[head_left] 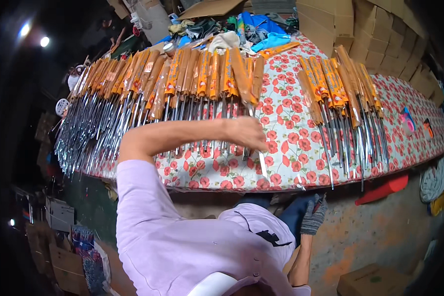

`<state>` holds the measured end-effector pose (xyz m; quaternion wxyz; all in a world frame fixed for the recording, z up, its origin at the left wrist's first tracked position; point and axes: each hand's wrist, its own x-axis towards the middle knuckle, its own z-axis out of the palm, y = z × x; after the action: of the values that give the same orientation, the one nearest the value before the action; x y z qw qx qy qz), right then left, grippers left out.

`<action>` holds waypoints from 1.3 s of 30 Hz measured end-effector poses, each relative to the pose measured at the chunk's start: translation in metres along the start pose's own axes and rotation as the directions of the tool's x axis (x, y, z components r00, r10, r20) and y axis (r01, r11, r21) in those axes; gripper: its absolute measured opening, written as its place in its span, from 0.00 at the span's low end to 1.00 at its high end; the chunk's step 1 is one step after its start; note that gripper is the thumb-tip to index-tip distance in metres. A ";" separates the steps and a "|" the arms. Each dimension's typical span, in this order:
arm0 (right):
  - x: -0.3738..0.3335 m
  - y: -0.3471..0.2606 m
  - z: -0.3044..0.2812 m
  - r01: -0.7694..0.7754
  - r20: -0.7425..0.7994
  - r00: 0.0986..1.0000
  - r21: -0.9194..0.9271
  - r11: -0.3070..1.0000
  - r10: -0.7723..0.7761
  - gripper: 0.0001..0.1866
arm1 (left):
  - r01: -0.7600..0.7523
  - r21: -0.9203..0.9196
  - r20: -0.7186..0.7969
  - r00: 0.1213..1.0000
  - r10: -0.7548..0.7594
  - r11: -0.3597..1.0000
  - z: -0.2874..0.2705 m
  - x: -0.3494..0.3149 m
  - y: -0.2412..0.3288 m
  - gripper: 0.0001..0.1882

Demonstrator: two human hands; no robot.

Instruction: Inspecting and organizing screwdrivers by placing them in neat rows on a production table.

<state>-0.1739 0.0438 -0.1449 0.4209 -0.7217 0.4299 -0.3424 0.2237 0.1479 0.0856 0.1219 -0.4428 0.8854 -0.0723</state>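
My bare left hand (246, 133) reaches across the table to the right, its fingers closed around a long, flat metal rod (263, 165). The rod's upper end seems to run into a brown sleeve (240, 74); the gripped part is hidden. Left of it lies a long row of metal rods (89, 128) with ends wrapped in orange and brown sleeves (174, 74). My right hand (314, 215), in a grey knitted glove, is low by my leg, below the table edge. Its fingers are curled; what they hold, if anything, is too small to make out.
A second group of sleeved rods (348, 113) lies on the flowered tablecloth (286, 113) to the right. Scissors with orange handles (428, 129) rest farther right. Cloths and bags (266, 29) are heaped at the back. Cardboard boxes (325, 22) stand behind; a red plastic piece (384, 190) is below the edge.
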 end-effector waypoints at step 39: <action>-0.023 0.018 -0.033 -0.128 -0.352 0.929 -0.009 0.992 0.117 0.25 | -0.214 -0.487 -0.380 0.925 0.015 0.847 0.054 0.277 0.046 0.10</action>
<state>-0.2176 0.0495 -0.1505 0.3468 -0.6274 0.5475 -0.4317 0.0435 -0.0480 -0.0196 -0.1631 -0.3836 0.9038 0.0967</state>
